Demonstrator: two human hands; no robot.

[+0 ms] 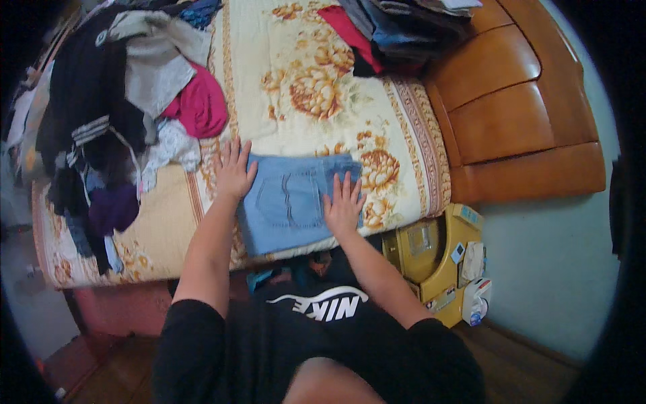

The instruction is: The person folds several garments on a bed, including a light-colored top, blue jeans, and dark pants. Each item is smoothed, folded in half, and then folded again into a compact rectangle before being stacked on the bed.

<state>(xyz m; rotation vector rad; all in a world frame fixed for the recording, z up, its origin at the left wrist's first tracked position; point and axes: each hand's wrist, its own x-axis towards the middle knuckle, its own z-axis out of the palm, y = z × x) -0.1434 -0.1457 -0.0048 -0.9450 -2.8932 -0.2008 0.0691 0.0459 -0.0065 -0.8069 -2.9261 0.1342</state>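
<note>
Folded light-blue jeans lie on the near edge of a bed, with a stitched back pocket facing up. My left hand rests flat at their left edge, fingers spread and partly on the floral bedspread. Over the waistband end on the right, my right hand lies palm down with its fingers apart. Neither hand grasps the cloth. The underside of the jeans is hidden.
A heap of loose clothes, with a black garment and a magenta one, covers the bed's left side. Folded clothes are stacked at the back right by the brown headboard. A yellow cabinet stands beside the bed at right.
</note>
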